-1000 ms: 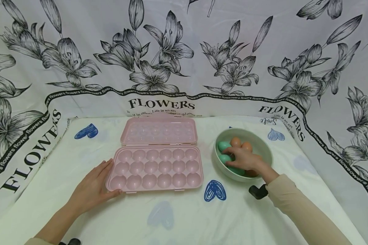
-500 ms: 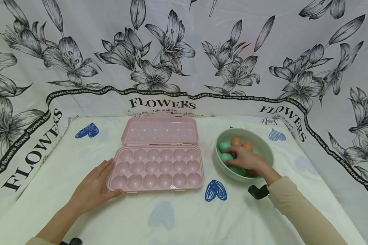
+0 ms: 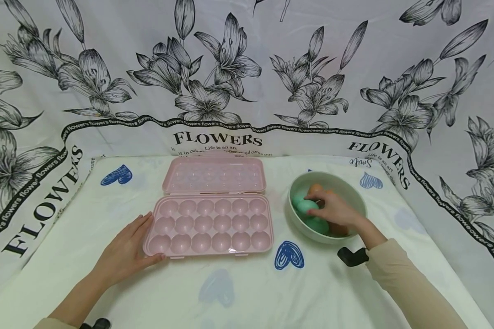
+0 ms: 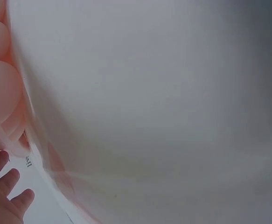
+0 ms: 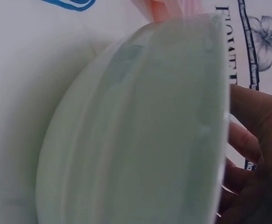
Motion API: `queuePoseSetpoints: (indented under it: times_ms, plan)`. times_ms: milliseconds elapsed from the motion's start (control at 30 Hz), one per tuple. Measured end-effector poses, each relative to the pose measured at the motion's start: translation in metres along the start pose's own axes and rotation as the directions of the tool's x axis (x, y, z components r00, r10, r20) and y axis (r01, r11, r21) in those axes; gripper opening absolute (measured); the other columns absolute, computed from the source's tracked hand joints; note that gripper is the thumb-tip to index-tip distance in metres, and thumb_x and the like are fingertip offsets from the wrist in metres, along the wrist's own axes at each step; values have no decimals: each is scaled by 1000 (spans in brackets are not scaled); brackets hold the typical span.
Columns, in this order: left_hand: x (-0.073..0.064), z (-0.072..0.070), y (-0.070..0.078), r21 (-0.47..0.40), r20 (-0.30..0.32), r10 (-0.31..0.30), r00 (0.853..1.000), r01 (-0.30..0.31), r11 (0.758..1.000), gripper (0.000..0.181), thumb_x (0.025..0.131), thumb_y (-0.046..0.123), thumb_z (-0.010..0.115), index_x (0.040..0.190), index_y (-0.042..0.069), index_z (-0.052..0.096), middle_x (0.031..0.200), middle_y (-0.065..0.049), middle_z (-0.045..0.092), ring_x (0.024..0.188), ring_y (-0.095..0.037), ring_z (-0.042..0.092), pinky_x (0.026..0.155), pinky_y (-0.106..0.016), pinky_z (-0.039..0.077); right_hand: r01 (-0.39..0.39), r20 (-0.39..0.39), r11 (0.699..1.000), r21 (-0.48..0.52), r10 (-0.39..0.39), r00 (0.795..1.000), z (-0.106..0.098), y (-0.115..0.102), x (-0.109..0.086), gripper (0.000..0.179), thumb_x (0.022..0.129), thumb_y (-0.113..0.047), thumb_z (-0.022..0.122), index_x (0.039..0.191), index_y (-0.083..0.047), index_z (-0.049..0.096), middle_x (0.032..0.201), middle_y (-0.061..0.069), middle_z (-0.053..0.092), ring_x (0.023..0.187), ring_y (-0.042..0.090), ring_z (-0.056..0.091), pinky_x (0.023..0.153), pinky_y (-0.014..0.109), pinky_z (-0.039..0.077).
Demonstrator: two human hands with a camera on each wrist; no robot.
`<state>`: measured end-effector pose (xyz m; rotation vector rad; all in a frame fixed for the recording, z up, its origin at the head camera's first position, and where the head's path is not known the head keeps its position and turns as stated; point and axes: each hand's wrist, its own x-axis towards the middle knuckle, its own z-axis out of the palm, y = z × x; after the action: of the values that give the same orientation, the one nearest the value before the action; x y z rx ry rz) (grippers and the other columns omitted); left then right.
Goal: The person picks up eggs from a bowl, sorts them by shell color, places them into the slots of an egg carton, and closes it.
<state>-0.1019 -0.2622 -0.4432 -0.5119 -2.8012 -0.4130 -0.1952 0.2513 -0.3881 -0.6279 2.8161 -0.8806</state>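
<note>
The egg box of pink, semi-translucent plastic (image 3: 210, 257), moulded with three rows of six round hollows, lies flat on white cloth printed with blue hearts (image 3: 247, 297); its shallow, dimpled lid (image 3: 214, 176) is laid back behind it. To the right of the egg box sits a round, smooth, pale green bowl (image 3: 358, 196). Inside, the person's right hand (image 3: 333, 210) has its grip narrowed to a pinch on a glossy green egg (image 3: 307, 207), above other green and orange-brown eggs. At the left end of the egg box, the left hand (image 3: 121, 251) rests with fingers extended, its grip spread wide, thumb at the front corner. The right hand partly covers the orange-brown eggs, so their number is unclear. In the right wrist view the bowl's wall hides the eggs; in the left wrist view the frame edge cuts off the hand.
</note>
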Motion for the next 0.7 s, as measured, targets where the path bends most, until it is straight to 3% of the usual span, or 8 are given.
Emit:
queuePoseSetpoints:
  times_ms: [167,333,700]
  plan:
    - [0,-1,1,-6,11,-12,1000,12,1000,103,62,58,75,136,-4,40,138,-19,41,125,-39,38,98,-52,36,-43,-18,998,47,44,999,-4,-3,-2,39,81,-21,71,116,-7,62,109,11,63,98,27,61,86,43,49]
    - [0,0,0,-18,14,-18,1000,18,1000,103,62,59,75,136,-4,39,138,-20,41,125,-39,38,98,-52,36,-28,-26,995,100,30,999,-9,-7,-1,33,82,-20,69,113,-10,60,108,9,63,99,28,61,86,44,49]
    - [0,-2,2,-23,39,-40,998,41,999,105,62,59,75,137,-4,38,138,-21,40,126,-39,37,92,-57,40,-48,-30,988,147,52,998,-18,-17,1,42,85,-22,66,124,-7,56,113,13,62,99,28,60,82,39,51]
